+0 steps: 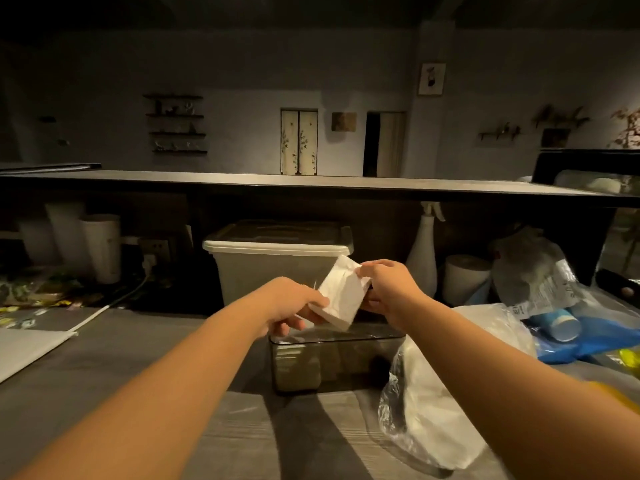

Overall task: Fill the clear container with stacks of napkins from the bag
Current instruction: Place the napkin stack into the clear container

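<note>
A white stack of napkins (pixel 341 294) is held tilted in the air above the clear container (pixel 311 367). My left hand (pixel 289 303) grips its lower left corner and my right hand (pixel 386 289) pinches its upper right edge. The smoky clear container stands on the grey counter just below the stack; its inside is dim, with something pale at the lower left. The clear plastic bag (pixel 426 414) with white napkins lies to the container's right, under my right forearm.
A beige lidded bin (pixel 273 268) stands behind the container under a dark shelf (pixel 311 185). A white spray bottle (pixel 424 258), a paper roll (pixel 465 278), crumpled bags and blue cups (pixel 557 325) crowd the right. White cups (pixel 100 247) and a cable (pixel 114 301) sit at the left.
</note>
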Tool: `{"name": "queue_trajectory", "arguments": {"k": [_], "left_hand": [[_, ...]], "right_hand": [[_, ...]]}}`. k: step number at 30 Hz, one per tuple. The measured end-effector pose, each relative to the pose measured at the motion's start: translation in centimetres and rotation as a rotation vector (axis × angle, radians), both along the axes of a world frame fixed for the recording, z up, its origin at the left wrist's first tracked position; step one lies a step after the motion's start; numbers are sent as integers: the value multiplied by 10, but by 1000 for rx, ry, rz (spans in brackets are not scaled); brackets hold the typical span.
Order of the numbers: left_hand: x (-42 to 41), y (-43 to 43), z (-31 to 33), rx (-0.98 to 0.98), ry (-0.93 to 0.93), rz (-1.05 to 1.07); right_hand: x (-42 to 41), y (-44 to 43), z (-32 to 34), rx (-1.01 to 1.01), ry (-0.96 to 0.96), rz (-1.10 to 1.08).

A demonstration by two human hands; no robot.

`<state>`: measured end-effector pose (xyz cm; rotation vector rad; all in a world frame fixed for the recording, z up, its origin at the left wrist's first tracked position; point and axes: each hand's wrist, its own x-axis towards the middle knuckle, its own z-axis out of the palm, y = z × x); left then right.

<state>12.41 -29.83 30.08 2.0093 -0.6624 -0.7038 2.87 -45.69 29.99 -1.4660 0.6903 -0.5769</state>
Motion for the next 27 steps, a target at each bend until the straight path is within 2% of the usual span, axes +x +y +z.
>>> {"name": "queue_trajectory", "arguments": {"k": [3, 10, 13, 16, 19, 23, 27], "left_hand": [[2, -11, -4, 153, -119, -86], [9, -22, -2, 378, -338, -215], [17, -27, -5, 360, -330, -154], [20, -27, -12, 358, -303, -152], [20, -27, -17, 371, -426, -202], [18, -27, -23, 347, -494, -231], [15, -27, -26, 328, -518, -236]], "right_hand": [[11, -3, -9, -35, 137, 18], [32, -16, -27, -167, 419, 174], [44, -18, -40, -197, 527, 174], [55, -19, -46, -390, 748, 228], [60, -18, -48, -538, 929, 318], [59, -13, -43, -618, 1064, 405], [57, -6, -39, -662, 1119, 488]]}}
